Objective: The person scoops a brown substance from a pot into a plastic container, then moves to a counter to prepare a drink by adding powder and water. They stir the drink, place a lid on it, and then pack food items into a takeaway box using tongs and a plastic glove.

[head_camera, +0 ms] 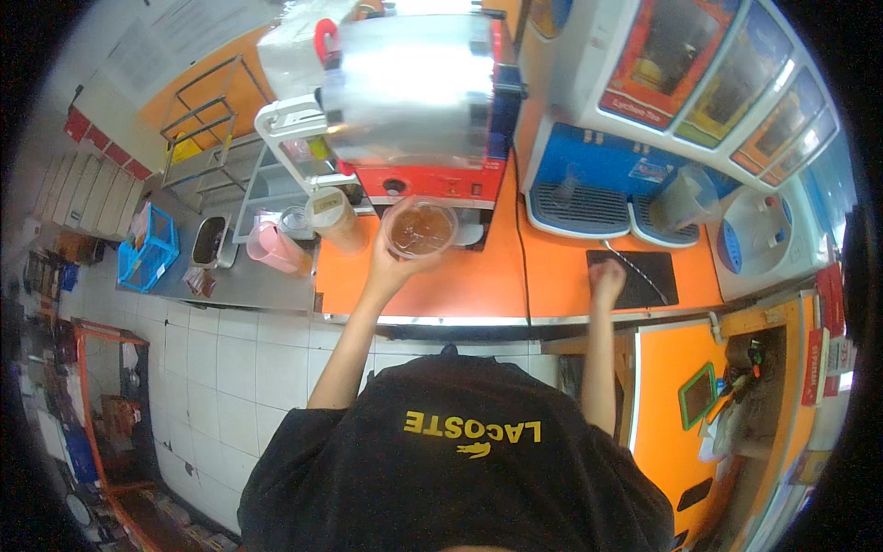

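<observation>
A clear plastic cup of brown drink is held in my left hand, just in front of a red cup-sealing machine. My right hand is blurred, with its fingers curled, over a black mat on the orange counter; whether it grips anything is unclear. Beside it, a long twisted metal bar spoon lies across the mat. Behind the mat stands a drink dispenser, with a clear measuring jug on its drip tray.
Left of the cup stand a lidded clear container and a pink jug. Farther left on the steel counter are a metal pan and a blue basket. A white rice-cooker-like appliance stands at the right.
</observation>
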### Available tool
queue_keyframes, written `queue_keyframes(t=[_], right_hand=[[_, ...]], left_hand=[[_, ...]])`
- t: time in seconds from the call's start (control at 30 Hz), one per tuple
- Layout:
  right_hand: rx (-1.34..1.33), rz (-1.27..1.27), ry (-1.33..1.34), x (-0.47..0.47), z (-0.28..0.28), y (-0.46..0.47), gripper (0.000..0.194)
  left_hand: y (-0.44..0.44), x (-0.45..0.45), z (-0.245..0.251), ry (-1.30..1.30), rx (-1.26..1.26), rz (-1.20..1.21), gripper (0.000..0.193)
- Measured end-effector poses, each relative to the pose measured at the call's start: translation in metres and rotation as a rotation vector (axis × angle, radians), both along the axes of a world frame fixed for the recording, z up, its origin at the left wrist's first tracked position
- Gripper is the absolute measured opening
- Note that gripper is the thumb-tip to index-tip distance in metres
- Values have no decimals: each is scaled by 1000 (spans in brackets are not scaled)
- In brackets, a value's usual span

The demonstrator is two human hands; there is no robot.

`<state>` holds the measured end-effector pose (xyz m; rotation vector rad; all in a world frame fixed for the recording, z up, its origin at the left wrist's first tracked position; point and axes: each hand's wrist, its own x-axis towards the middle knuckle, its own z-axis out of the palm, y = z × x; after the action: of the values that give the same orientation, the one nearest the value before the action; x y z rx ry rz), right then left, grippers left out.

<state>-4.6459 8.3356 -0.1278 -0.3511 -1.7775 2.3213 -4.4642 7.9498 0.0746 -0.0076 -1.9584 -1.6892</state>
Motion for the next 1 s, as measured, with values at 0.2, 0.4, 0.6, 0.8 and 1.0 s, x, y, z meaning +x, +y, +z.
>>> queue_keyframes(t=[0.2,0.4,0.6,0.8,1.0], right_hand=[[-412,670,-375,103,77,-215,37],[-350,886,-385,130,79,-247,44],[-165,1078,-499,198,60,-197,44],[-168,1129,-392,200,52,-187,27],[-54,1125,-455,196,58,-187,28]], left_hand=[[-27,20,14,45,92,18,109],[-29,24,28,36,14,79,109],[-12,11,17,70,106,29,107],[8,-14,-25,69,10,176,100],[7,-8,-39,-110,-512,287,86]])
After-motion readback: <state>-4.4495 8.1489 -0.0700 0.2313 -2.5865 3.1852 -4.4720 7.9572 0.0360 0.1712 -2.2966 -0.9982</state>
